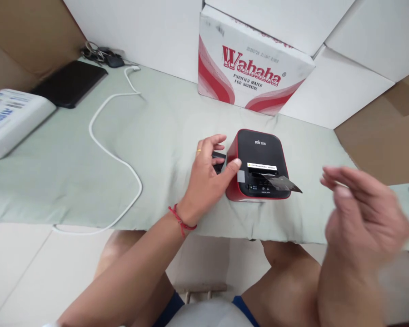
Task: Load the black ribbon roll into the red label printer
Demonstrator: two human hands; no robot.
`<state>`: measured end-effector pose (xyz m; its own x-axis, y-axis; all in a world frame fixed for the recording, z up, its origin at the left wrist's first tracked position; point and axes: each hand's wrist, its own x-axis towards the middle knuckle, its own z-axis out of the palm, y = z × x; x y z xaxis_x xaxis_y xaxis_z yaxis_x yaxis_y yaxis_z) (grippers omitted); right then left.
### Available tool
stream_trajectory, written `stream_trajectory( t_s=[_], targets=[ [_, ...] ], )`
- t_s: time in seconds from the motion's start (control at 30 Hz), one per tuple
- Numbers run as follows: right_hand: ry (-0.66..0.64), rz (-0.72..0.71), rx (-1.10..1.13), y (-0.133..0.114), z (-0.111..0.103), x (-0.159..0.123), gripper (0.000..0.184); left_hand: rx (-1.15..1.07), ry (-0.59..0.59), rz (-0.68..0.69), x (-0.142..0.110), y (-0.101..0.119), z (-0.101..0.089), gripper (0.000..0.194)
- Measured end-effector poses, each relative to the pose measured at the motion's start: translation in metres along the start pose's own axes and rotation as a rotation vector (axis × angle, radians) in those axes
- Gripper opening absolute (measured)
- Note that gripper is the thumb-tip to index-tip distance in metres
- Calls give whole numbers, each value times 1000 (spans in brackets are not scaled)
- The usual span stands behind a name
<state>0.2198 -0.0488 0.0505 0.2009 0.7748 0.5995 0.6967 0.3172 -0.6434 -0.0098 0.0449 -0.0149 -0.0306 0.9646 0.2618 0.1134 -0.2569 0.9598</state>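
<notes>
A small black-and-red label printer [264,147] stands on the cloth-covered table in front of me. From its slot a dark, shiny strip [282,182] sticks out toward the right. My left hand [209,168] is at the printer's left side, its thumb on the top edge and its other fingers apart and bent. Behind those fingers a black object [219,159] shows partly; its kind is hidden. To the right of the printer, my right hand [364,211] is raised, thumb and fingers pressed together and slightly blurred. Whatever they may hold is too small to name.
A Wahaha water carton [248,68] stands upright behind the printer. A white cable [116,161] curves across the left of the green tablecloth [170,118]. At far left are a white device [20,118], a black tablet-like slab [71,84] and keys [104,55]. Cardboard [391,131] borders the right.
</notes>
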Motion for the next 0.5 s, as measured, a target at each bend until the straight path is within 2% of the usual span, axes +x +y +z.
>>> stream_trajectory(
  t_s=[0.07, 0.13, 0.2, 0.3, 0.37, 0.5],
  targets=[
    [-8, -20, 103, 10, 12, 0, 38, -121, -104, -28, -2, -7, 5, 63],
    [-103, -122, 170, 21, 23, -3, 47, -222, -170, -51, -2, -13, 8, 68],
    [-207, -278, 110, 28, 29, -9, 57, -305, -227, -58, 0, -17, 9, 75],
    [-279, -437, -78, 32, 30, -18, 66, -378, -322, -48, 4, -19, 6, 85],
    [-300, -496, -162, 32, 29, -22, 67, -403, -348, -74, 5, -19, 4, 86],
    [-355, -570, -208, 32, 27, -24, 63, -412, -301, -136, 8, -19, 2, 79]
  ],
)
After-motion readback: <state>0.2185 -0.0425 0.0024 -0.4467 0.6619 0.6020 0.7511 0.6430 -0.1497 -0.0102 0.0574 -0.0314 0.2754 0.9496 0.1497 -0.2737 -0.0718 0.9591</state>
